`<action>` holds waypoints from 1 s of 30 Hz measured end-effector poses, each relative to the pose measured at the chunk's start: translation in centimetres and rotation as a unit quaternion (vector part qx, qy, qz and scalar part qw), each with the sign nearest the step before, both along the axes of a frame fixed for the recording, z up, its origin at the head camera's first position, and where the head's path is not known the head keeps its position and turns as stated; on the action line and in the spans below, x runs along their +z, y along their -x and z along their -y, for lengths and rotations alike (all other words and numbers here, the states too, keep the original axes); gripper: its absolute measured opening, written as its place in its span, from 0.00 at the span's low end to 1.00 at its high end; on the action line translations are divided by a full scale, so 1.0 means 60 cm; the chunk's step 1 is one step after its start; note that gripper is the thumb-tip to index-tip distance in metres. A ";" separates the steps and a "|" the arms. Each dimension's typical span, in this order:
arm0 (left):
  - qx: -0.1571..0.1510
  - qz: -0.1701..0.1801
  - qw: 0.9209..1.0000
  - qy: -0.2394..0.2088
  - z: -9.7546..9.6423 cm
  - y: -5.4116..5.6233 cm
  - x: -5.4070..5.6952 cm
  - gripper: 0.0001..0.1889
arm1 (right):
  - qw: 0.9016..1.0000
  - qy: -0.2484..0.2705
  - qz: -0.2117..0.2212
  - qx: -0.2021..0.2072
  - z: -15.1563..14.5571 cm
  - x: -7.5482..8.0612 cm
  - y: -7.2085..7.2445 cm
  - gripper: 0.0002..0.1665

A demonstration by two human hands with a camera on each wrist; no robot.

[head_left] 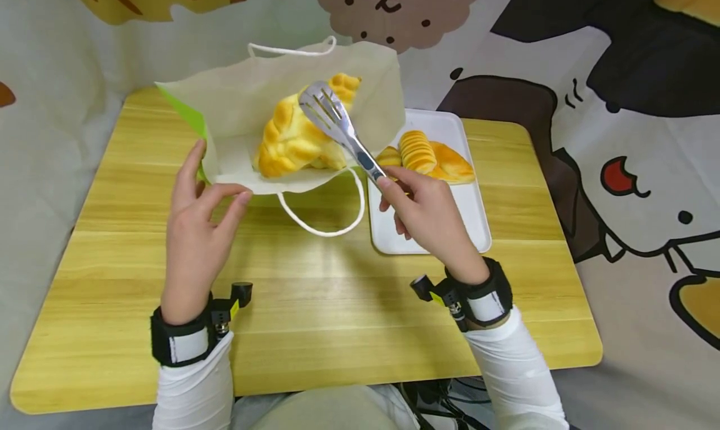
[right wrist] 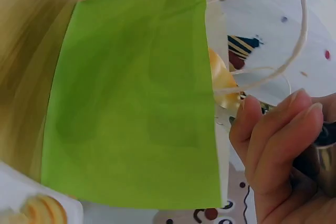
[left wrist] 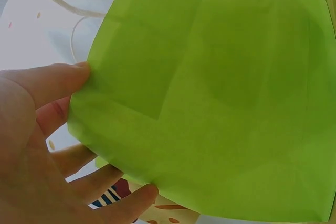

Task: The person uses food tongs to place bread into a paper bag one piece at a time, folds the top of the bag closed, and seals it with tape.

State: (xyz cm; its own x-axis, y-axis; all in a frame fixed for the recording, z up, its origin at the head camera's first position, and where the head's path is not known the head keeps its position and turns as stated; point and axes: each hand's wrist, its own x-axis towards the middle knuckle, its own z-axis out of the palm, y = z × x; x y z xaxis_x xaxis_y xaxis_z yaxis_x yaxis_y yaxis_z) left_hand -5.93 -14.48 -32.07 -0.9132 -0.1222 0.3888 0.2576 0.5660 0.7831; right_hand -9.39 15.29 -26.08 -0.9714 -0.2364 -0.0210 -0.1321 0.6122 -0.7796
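Note:
My left hand (head_left: 194, 236) pinches the front rim of a paper bag (head_left: 230, 124) near its left corner, its other fingers along the left side. White inside and green outside (left wrist: 236, 103), the bag has its mouth turned up toward the head camera. My right hand (head_left: 430, 214) grips metal tongs (head_left: 345, 127), whose slotted end lies over a golden braided bread (head_left: 289, 142) in the bag's mouth. The tongs' lower arm is hidden behind the bread. From the right wrist, only a sliver of the bread (right wrist: 222, 80) shows past the green side.
A white tray (head_left: 394, 242) stands right of the bag, partly behind it, bearing a ridged roll (head_left: 417, 152), a flatter bread (head_left: 454, 164) and another piece. White cord handles (head_left: 323, 233) loop from the bag's rims. Beneath is a wooden table (head_left: 315, 317); a printed cloth hangs behind.

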 end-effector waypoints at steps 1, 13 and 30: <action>0.000 -0.001 1.000 0.001 0.001 0.000 0.000 0.08 | 1.000 -0.013 0.003 0.010 0.000 0.007 0.006 0.15; -0.013 -0.015 0.999 0.036 0.007 0.000 -0.001 0.07 | 0.983 -0.091 0.136 0.077 0.026 0.086 0.086 0.22; -0.009 -0.013 0.999 0.033 0.012 -0.002 0.002 0.07 | 0.963 -0.119 0.223 0.090 0.090 0.098 0.155 0.23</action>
